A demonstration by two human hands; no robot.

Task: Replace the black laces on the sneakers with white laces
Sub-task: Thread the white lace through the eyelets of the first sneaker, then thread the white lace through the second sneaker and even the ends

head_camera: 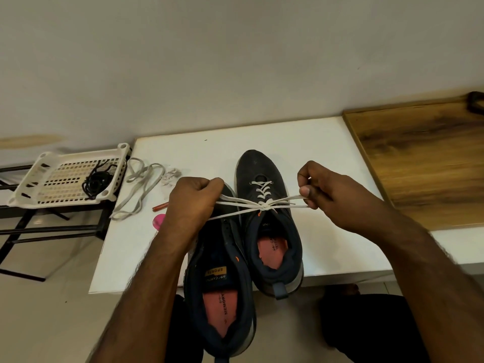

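The left hand (pixel 195 197) and right hand (pixel 318 191), fists curled at mid-frame, each grip strands of the flat white lace (pixel 264 204), stretched taut and apparently knotted over the dark navy fabric sneaker (pixel 264 218) on the white tabletop (pixel 327 153). Its unlaced mate (pixel 222 292) lies just left.

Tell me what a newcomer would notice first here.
Mid-table, both hands pull a white lace taut across the right sneaker: left hand, right hand. The left sneaker beside it shows no lace. A spare lace lies left on the table; black laces sit in the tray.
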